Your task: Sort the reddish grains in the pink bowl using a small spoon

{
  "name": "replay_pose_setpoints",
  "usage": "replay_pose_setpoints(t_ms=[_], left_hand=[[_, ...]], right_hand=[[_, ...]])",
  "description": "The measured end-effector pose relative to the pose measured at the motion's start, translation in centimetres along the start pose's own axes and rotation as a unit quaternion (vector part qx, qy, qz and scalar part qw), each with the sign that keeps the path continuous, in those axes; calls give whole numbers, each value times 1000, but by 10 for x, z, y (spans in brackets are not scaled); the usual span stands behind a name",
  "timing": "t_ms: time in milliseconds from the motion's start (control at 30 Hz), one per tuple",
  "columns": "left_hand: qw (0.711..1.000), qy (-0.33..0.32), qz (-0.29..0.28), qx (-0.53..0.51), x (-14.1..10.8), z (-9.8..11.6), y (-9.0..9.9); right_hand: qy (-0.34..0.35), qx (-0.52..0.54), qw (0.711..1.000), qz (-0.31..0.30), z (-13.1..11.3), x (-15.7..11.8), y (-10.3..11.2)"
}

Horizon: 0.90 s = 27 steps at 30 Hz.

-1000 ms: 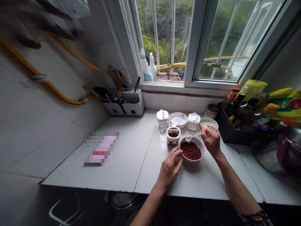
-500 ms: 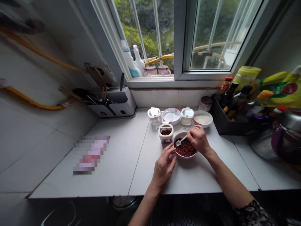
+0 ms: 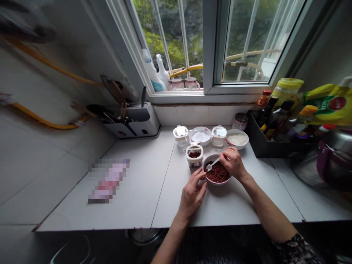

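My right hand (image 3: 232,162) pinches the handle of a small white spoon (image 3: 213,164). The spoon's head rests in dark red peppercorn-like bits (image 3: 218,173) that fill a small bowl (image 3: 217,183). At the bowl's left rim, my left hand (image 3: 192,192) has its fingers curved against the side, holding it. Just left of the bowl stands a clear seasoning jar (image 3: 194,156) with a white top, its lid up and similar red bits inside. Behind are two more white-topped jars, one at left (image 3: 180,135) and one at right (image 3: 219,135).
A bowl of white powder or grains (image 3: 202,132) sits between the rear jars, and another bowl of white stuff (image 3: 238,138) at right. A black bottle box (image 3: 264,145) and a steel pot (image 3: 335,157) flank the right; a utensil holder (image 3: 145,121) stands at back left.
Almost nothing differs. The view has shifted very slightly, and both hands, the spoon and the bowl keep their places relative to one another.
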<state>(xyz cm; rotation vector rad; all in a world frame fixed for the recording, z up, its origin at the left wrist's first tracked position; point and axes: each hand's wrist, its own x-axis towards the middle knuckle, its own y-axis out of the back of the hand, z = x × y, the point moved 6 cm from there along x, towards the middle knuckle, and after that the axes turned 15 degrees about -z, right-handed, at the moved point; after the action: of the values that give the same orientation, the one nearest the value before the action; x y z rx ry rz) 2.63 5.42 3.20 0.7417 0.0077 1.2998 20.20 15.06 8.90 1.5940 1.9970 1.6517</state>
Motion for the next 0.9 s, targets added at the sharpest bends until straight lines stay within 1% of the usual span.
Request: replay_pose_setpoints(t_ms=[133,400,667,800,900], left_hand=[[1000,-4,5,3,0,1,1],[1000,-6,7,-9,1,2,0],[1000,-10,6,-7,0,2,1],[1000,-13,8,-1,0,1,0],[1000,-12,6,0,0,0,-1]], right_hand=[[-6,6,1000,17,3,0,2],[8,8,1000,-6,-4,0,-2],[-8,12,1000,15,2,0,2],[-25,34,999,23,4,1,3],[-57,76,995,18,9,1,5]])
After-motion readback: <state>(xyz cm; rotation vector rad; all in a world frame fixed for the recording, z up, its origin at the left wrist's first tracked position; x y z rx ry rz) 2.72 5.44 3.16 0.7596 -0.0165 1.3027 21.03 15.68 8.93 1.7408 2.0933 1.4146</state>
